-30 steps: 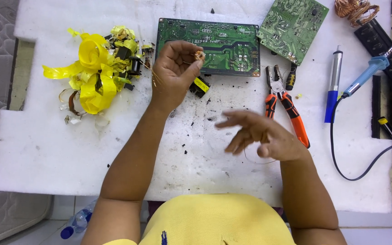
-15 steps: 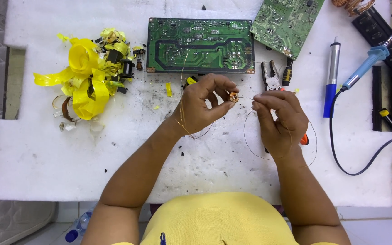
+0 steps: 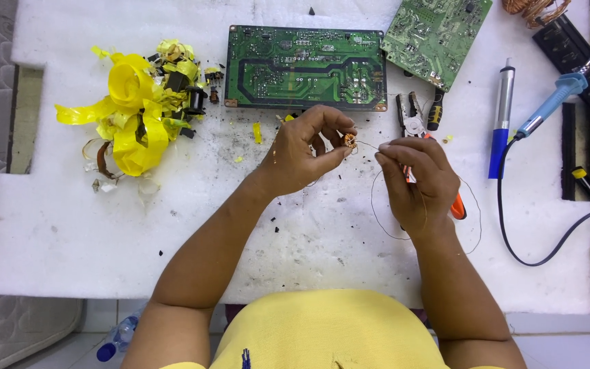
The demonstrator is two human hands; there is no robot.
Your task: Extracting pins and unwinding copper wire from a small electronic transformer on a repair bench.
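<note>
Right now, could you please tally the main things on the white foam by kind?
Green boards: 2
Pliers: 1
Soldering iron: 1
Blue desoldering pump: 1
Yellow tape pile: 1
Copper coil, held in left hand, its wire pinched by right hand: 1
Total: 7

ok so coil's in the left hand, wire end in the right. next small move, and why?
Probably draw the right hand a little further from the small copper coil, to peel off another turn. The left hand pinches the coil at its fingertips, the right pinches the thin wire close beside it, and the freed wire already loops slack on the white foam sheet.
</note>
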